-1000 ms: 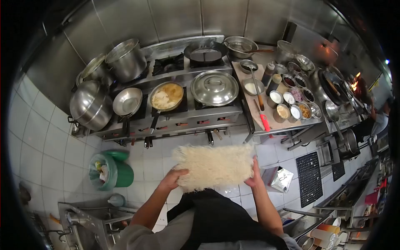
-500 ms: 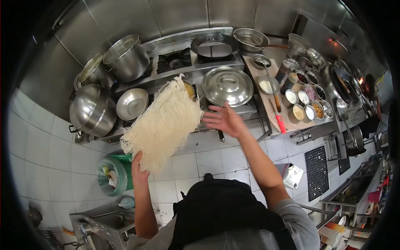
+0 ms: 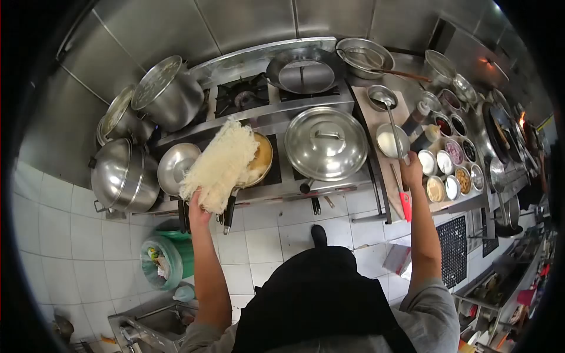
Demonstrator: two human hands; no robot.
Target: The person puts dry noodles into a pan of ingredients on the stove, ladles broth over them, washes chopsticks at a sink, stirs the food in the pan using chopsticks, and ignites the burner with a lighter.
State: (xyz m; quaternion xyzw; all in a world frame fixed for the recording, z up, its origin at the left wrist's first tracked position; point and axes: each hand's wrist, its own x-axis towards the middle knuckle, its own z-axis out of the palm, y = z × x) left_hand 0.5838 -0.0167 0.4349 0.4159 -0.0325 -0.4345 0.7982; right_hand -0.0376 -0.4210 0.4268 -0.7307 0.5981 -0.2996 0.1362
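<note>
in the head view, the left hand (image 3: 200, 210) has a pale, stringy noodle slab (image 3: 226, 159) by its near end, thumb and fingers closed on it. the slab reaches away from that hand, over the near-left side of the frying pan (image 3: 266, 167); can't tell if it's touching the rim. it seems stiff enough to keep its shape, which is probably why a one-handed grip does the job, and holding the end keeps the fingers clear of the pan.

the right hand (image 3: 411, 169) looks closed around the handle end of the ladle (image 3: 396, 126), though the fingers are partly hidden. the ladle's head is at the small metal bowl (image 3: 379, 94) beyond that hand, handle pointing back, likely for easy reach. the red-handled tool (image 3: 405, 206) lies just nearer than the hand on the surface (image 3: 366, 120).

both arms stretch forward and well apart, with the big lid (image 3: 326, 156) between the hands.
</note>
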